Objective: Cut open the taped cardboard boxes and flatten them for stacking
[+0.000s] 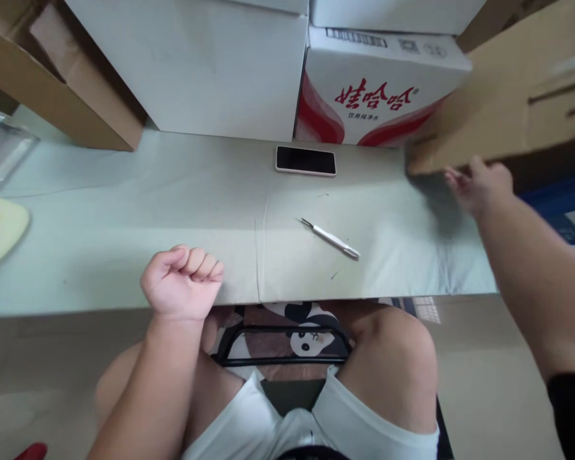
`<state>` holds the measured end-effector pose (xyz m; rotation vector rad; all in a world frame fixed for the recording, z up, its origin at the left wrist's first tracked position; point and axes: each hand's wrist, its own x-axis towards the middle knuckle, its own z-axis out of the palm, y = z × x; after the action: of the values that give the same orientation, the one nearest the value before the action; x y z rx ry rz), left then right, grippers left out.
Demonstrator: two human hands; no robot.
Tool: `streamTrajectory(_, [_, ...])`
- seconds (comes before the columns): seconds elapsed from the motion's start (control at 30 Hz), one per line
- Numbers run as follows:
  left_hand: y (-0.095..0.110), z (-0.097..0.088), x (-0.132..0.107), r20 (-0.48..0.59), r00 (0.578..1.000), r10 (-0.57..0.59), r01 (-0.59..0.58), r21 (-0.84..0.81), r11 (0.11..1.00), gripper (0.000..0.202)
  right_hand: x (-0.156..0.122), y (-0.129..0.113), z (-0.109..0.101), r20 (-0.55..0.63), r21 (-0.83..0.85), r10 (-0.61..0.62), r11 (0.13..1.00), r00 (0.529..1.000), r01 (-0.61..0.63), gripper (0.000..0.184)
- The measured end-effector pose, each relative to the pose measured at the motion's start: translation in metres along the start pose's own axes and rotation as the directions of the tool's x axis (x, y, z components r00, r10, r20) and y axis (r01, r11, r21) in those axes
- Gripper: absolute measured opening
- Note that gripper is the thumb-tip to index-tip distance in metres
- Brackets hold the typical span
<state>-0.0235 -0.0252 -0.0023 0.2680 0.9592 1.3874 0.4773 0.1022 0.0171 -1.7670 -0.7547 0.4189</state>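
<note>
My left hand [184, 278] is curled into a fist, palm side up, just over the table's front edge; nothing shows sticking out of it. On the right, my right hand [482, 182] reaches out to the lower edge of a cardboard box [498, 102]. Its fingers are pinched together and slightly blurred, and I cannot make out what is between them. Between my hands a slim white-handled tool with a dark metal tip [333, 241] lies slantwise on the table. Behind it rests a phone [305, 161] with a dark screen.
White cartons [211, 70] line the back, with a red-and-white water carton [364, 96] among them. An open cardboard box [91, 83] stands at back left. Clear plastic packets [2, 150] and a pale yellow object [0, 230] lie at far left. Small dark scraps dot the pale green tabletop [124, 211].
</note>
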Motion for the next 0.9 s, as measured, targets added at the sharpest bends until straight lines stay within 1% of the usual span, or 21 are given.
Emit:
streamTrajectory(0.03, [0.0,-0.001,0.0,0.007,1.0,-0.003,0.003,0.005,1.0,0.051,0.012,-0.009,0.016,0.021,-0.029,0.116,0.993,0.993,-0.115,0.027])
streamTrajectory(0.1, [0.002,-0.004,-0.001,0.021,1.0,-0.002,0.002,0.004,1.0,0.051,0.021,-0.022,0.042,0.062,-0.08,0.253,0.965,0.965,-0.248,0.02])
streamTrajectory(0.13, [0.004,-0.005,-0.002,0.026,1.0,-0.001,0.001,0.003,1.0,0.051,0.019,-0.026,0.05,0.092,-0.107,0.289,0.954,0.953,-0.279,0.016])
streamTrajectory(0.2, [0.008,-0.007,-0.005,0.039,0.999,0.004,-0.004,0.007,1.0,0.051,0.004,-0.028,0.057,0.168,-0.158,0.309,0.946,0.936,-0.284,0.01])
streamTrajectory(0.3, [0.016,-0.008,-0.01,0.058,0.998,0.01,-0.011,0.022,1.0,0.05,-0.023,-0.023,0.051,0.256,-0.232,0.3,0.942,0.919,-0.243,0.006])
streamTrajectory(0.43, [0.025,-0.009,-0.017,0.096,0.995,0.01,-0.009,-0.007,1.0,0.052,-0.045,-0.017,0.042,0.307,-0.324,0.316,0.922,0.898,-0.214,0.008])
streamTrajectory(0.5, [0.03,-0.011,-0.021,0.103,0.994,0.027,-0.023,-0.045,0.999,0.053,-0.052,-0.017,0.043,0.334,-0.361,0.325,0.911,0.885,-0.199,0.007])
streamTrajectory(0.6, [0.039,-0.015,-0.025,0.083,0.996,0.04,-0.03,-0.118,0.993,0.051,-0.065,-0.023,0.051,0.381,-0.407,0.32,0.901,0.867,-0.153,0.005])
streamTrajectory(0.7, [0.047,-0.02,-0.028,0.064,0.997,0.03,-0.017,-0.195,0.981,0.049,-0.083,-0.038,0.068,0.455,-0.419,0.281,0.905,0.845,-0.076,0.006])
streamTrajectory(0.77, [0.053,-0.023,-0.031,0.056,0.998,0.036,-0.021,-0.253,0.967,0.048,-0.099,-0.052,0.086,0.527,-0.407,0.234,0.914,0.817,0.001,0.011])
streamTrajectory(0.83, [0.059,-0.028,-0.033,0.052,0.997,0.048,-0.03,-0.311,0.95,0.047,-0.118,-0.068,0.111,0.617,-0.386,0.17,0.916,0.768,0.108,0.014])
streamTrajectory(0.9, [0.066,-0.033,-0.035,0.052,0.997,0.059,-0.036,-0.365,0.931,0.045,-0.142,-0.086,0.143,0.71,-0.36,0.107,0.905,0.696,0.227,0.016])
